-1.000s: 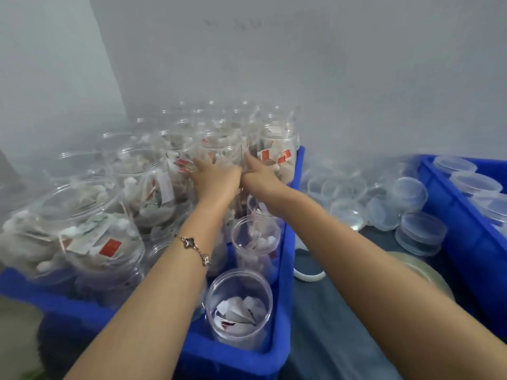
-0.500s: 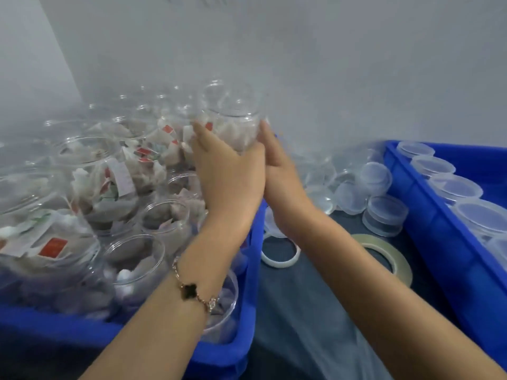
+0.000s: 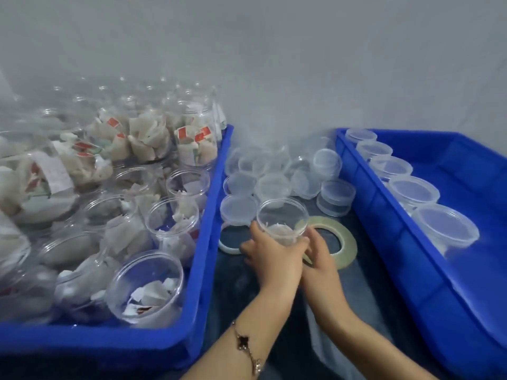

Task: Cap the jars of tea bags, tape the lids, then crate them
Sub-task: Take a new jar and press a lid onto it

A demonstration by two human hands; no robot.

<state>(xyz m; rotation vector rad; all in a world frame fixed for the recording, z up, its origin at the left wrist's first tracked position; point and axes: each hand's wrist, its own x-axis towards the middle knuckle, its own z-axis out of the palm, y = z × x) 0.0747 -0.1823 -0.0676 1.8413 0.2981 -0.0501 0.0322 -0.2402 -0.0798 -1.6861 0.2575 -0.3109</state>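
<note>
Open jar [image 3: 282,218] of tea bags held between 2 blue crates
Left hand [image 3: 271,256] and right hand [image 3: 319,256] both grip the uncapped jar over the desk [image 3: 241,286], beside a tape roll [image 3: 344,242]

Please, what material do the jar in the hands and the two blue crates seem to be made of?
Jar: probably clear, glossy plastic; tea bags show through its thin wall. Blue crates: apparently opaque moulded plastic, smooth with a slight sheen, with rounded rims.
</note>
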